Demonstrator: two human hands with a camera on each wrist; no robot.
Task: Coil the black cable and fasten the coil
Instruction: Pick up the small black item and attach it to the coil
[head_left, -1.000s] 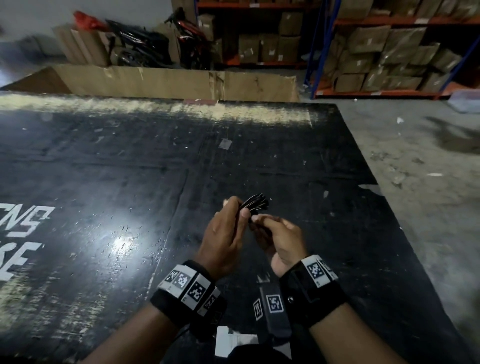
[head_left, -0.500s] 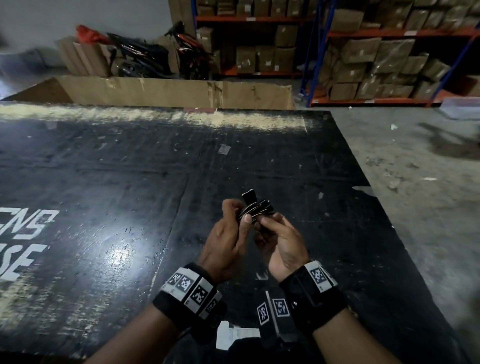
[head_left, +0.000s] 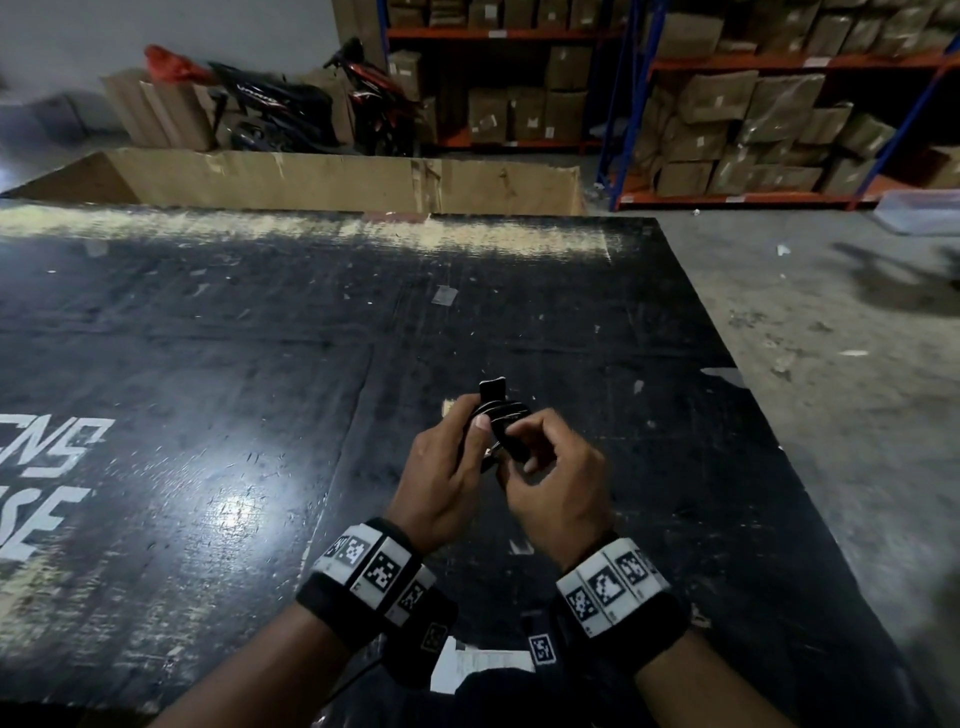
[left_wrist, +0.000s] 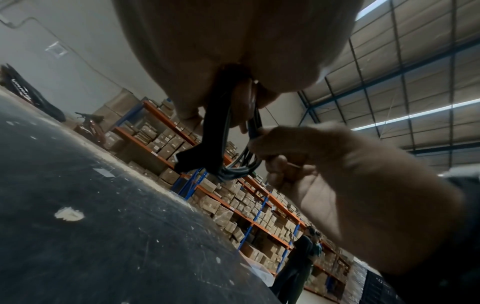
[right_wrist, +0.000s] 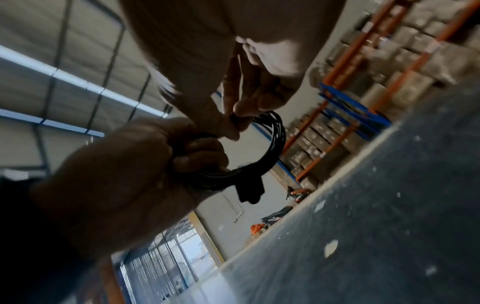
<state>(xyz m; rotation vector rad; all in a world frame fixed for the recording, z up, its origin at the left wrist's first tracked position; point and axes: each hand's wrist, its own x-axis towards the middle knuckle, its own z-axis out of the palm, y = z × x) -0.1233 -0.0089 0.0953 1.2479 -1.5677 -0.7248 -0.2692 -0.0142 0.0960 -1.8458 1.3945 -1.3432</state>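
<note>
The black cable (head_left: 506, 415) is wound into a small coil and held above the black tabletop (head_left: 260, 415). My left hand (head_left: 460, 447) grips one side of the coil, fingers curled round the strands. My right hand (head_left: 535, 447) pinches the coil from the other side. A flat black strap tab (head_left: 492, 388) sticks up above the coil. In the left wrist view the strap (left_wrist: 207, 127) hangs across the cable loops (left_wrist: 240, 166). In the right wrist view the coil (right_wrist: 276, 139) arcs beyond my fingers, with the strap tab (right_wrist: 250, 191) dangling below it.
The table's right edge (head_left: 769, 415) drops to a concrete floor. A cardboard wall (head_left: 337, 182) stands past the far edge, with shelves of boxes (head_left: 753, 119) and parked motorbikes (head_left: 311, 109) behind. A white paper (head_left: 483, 665) lies near me. A person (left_wrist: 298, 263) stands by the shelves.
The strap tab has come up above the coil, where it did not show a second ago. My right hand has turned its back upward and closed over the coil's right side.
</note>
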